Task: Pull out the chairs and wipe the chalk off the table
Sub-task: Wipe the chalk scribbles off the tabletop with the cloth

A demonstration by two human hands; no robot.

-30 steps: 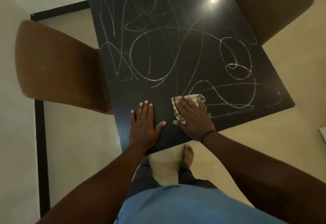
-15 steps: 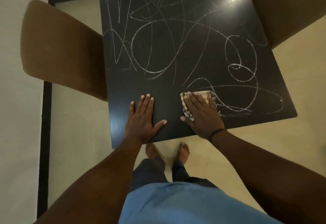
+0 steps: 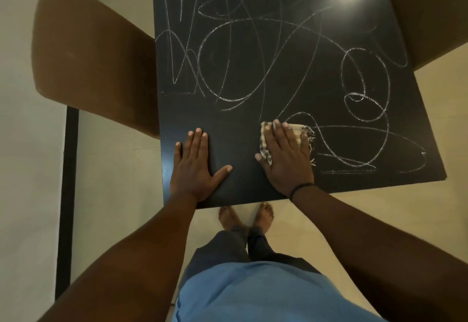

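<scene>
Overhead, a person stood barefoot at the near edge of a glossy black desk (image 3: 253, 73) scrawled with white chalk (image 3: 364, 86) in loops and zigzags that spelled no readable words. The left hand (image 3: 195, 167) lay flat on the bare near-left corner of the desk, fingers straight and together, thumb splayed to the right, its grip spread wide and holding nothing. The right hand (image 3: 286, 157), a thin dark band at the wrist, pressed palm-down on a small checked cloth (image 3: 301, 131) with frayed threads along its right edge; the fingers lay flat over the fabric rather than curled round it, pinning it to the desk at the left end of the nearest chalk loops. Both forearms reached forward from a blue shirt. A brown chair (image 3: 93, 60) with a smooth rounded back stood against the desk's left side, and a second brown chair (image 3: 428, 12) sat at the far right corner. Pale floor (image 3: 114, 182) showed beneath.
</scene>
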